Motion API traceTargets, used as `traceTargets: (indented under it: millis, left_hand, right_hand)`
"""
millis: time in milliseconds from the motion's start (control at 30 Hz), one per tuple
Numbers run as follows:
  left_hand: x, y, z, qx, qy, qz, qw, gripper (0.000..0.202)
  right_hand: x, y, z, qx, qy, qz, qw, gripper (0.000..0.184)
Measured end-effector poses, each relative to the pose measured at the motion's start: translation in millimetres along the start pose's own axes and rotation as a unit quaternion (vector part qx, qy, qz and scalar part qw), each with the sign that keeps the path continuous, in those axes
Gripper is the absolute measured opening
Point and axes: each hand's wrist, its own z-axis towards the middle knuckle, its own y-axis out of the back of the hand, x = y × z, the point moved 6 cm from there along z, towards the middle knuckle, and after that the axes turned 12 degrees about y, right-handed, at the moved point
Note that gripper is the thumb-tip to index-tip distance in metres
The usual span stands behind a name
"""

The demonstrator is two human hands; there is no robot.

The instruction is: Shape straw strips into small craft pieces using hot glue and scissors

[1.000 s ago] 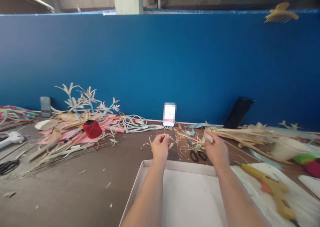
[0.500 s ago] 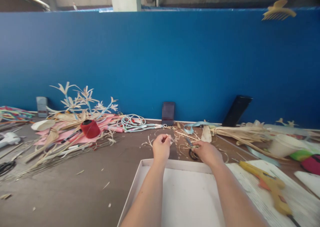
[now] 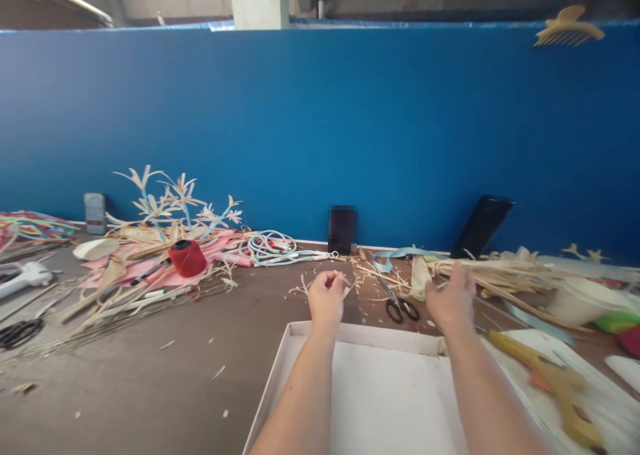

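My left hand [image 3: 326, 301] is pinched closed above the far edge of a shallow white box lid [image 3: 395, 388]. From its fingertips pokes a thin pale strip [image 3: 351, 286], too small to name more exactly. To the right, my right hand [image 3: 453, 301] hangs with fingers stretched and apart, slightly blurred, holding nothing. It is nearest to a bundle of dried pale husk strips [image 3: 515, 278] and a broad husk piece [image 3: 419, 276]. Black-handled scissors [image 3: 401, 309] lie on the table between my hands, among scattered fibre scraps.
A yellow glue gun [image 3: 545, 375] rests on paper at the right, near a white cup [image 3: 583, 299]. At left are husk flowers [image 3: 183, 191], a red thread spool [image 3: 187, 258] and pale blue cords [image 3: 273, 248]. A dark phone [image 3: 342, 229] leans against the blue partition [image 3: 320, 121].
My right hand has left the scissors, which now lie on the table, and has moved right toward the husk bundle with fingers opened. My left hand keeps its pinch.
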Motion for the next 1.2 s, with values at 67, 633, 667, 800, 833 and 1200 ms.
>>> traceTargets:
  millis: [67,633,667,800,833,1200]
  left_hand:
    - [-3,2.5,-2,-0.024,-0.028,0.030,0.999,0.019]
    - [-16,-6.0,-24,-0.052,-0.195,0.182,0.962,0.013]
    - [-16,-6.3,-24,-0.051,-0.194,0.183,0.962,0.013]
    - [-15,-7.7,-22,-0.050,-0.192,0.186,0.962,0.013]
    - [-15,-8.2,-22,-0.050,-0.191,0.189,0.962,0.013]
    - [-14,-9.6,-21,-0.049,-0.187,0.213,0.958,0.013]
  right_hand:
    - [9,-4,-2,0.078,0.010,-0.040,0.996,0.051]
    - [159,-127,41,0.312,0.427,-0.083,0.845,0.028]
    - [157,-131,43,0.312,0.427,-0.087,0.845,0.029]
    - [147,-137,52,0.294,0.422,-0.093,0.852,0.032]
    - [144,-137,55,0.288,0.421,-0.093,0.855,0.033]
    - [114,-95,70,0.178,0.261,0.048,0.947,0.026]
